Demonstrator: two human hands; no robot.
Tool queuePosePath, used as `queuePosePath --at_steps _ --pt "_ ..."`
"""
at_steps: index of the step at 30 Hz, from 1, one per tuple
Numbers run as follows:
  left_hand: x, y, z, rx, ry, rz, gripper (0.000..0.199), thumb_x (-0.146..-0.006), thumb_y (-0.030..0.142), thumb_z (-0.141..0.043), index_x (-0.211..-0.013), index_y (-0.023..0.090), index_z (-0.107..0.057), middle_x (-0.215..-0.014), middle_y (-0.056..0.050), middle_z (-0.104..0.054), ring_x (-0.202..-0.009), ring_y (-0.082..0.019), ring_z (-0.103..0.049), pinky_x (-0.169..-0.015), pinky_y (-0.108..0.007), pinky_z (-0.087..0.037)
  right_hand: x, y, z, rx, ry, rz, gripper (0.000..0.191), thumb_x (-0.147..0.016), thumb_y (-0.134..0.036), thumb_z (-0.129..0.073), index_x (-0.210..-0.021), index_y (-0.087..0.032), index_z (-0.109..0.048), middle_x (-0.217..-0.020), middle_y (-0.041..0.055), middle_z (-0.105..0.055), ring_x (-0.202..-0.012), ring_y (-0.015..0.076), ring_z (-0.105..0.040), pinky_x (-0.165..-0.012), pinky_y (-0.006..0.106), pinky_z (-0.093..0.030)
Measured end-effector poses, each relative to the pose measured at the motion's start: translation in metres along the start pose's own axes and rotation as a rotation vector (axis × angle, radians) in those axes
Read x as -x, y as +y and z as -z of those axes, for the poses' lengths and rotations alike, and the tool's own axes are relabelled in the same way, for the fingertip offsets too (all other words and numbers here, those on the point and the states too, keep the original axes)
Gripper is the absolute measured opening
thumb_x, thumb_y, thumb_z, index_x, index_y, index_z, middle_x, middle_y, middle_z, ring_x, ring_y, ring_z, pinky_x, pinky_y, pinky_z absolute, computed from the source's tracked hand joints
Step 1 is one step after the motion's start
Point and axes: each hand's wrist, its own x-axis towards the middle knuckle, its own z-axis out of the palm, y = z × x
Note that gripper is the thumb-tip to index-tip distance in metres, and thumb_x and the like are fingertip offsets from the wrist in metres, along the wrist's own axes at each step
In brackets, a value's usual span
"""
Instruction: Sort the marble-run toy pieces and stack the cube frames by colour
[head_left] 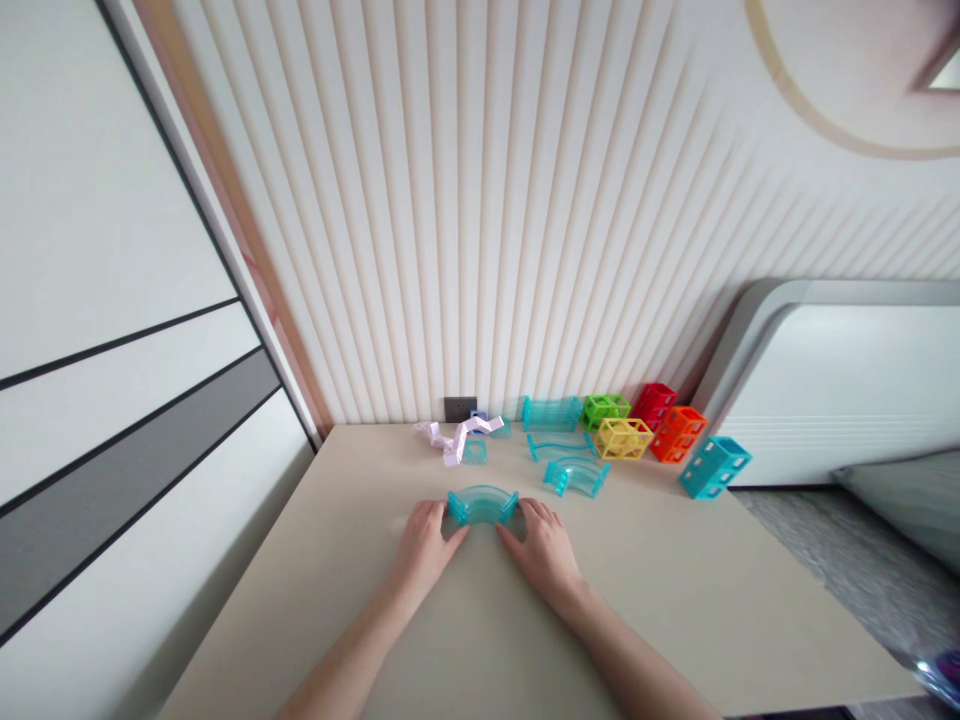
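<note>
A curved, see-through teal piece lies on the beige table, in front of me. My left hand grips its left end between thumb and fingers. At the right end, my right hand holds the same piece in the same way. Just behind and to the right lies another curved teal piece, touched by neither hand. Farther back are a thin teal piece and a wide teal piece near the wall.
Lilac zigzag parts lie at the back. Green, yellow, red, orange and teal blocks stand back right. A ribbed wall borders the table; a bed stands right.
</note>
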Motion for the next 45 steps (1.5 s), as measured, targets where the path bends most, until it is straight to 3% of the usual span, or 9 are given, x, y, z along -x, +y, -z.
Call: queuePosePath --at_steps 7,14,19,25,45 --pt "-0.002 0.044 -0.015 -0.007 -0.072 -0.050 0.020 -0.079 0.028 -0.077 -0.090 0.019 -0.063 -0.089 -0.007 -0.070 -0.091 -0.027 -0.068 -0.084 -0.040 -0.056 0.021 0.039 0.021 -0.034 0.062 -0.053 0.036 -0.089 -0.037 -0.063 -0.119 -0.018 -0.067 -0.124 0.0140 -0.070 -0.117 0.0301 -0.065 -0.103 0.042 -0.047" --pt "-0.011 0.106 -0.051 -0.047 -0.158 -0.075 0.019 -0.080 0.032 -0.076 -0.086 0.019 -0.064 -0.086 -0.008 -0.070 -0.089 -0.028 -0.068 -0.081 -0.040 -0.055 0.041 0.098 0.050 -0.066 0.127 -0.122 0.038 -0.088 -0.042 -0.061 -0.115 -0.018 -0.068 -0.120 0.0135 -0.071 -0.113 0.0294 -0.066 -0.102 0.041 -0.048" --pt "-0.019 0.132 -0.071 -0.041 -0.178 -0.116 0.020 -0.080 0.034 -0.076 -0.085 0.019 -0.064 -0.087 -0.008 -0.070 -0.090 -0.028 -0.067 -0.082 -0.040 -0.053 0.047 0.129 0.064 -0.063 0.134 -0.150 0.038 -0.087 -0.044 -0.062 -0.114 -0.018 -0.069 -0.118 0.0132 -0.071 -0.113 0.0297 -0.065 -0.102 0.041 -0.048" --pt "-0.022 0.142 -0.078 -0.057 -0.192 -0.141 0.023 -0.080 0.036 -0.076 -0.086 0.018 -0.064 -0.088 -0.010 -0.070 -0.092 -0.030 -0.066 -0.082 -0.042 -0.052 0.049 0.143 0.065 -0.079 0.147 -0.152 0.040 -0.087 -0.044 -0.061 -0.114 -0.016 -0.069 -0.117 0.0145 -0.070 -0.112 0.0295 -0.064 -0.102 0.041 -0.047" --pt "-0.018 0.143 -0.078 -0.118 -0.194 -0.167 0.025 -0.081 0.040 -0.075 -0.086 0.018 -0.064 -0.088 -0.010 -0.070 -0.091 -0.031 -0.067 -0.080 -0.043 -0.053 0.051 0.148 0.059 -0.056 0.147 -0.138 0.044 -0.090 -0.046 -0.057 -0.119 -0.015 -0.064 -0.121 0.0156 -0.068 -0.114 0.0305 -0.063 -0.103 0.044 -0.046"
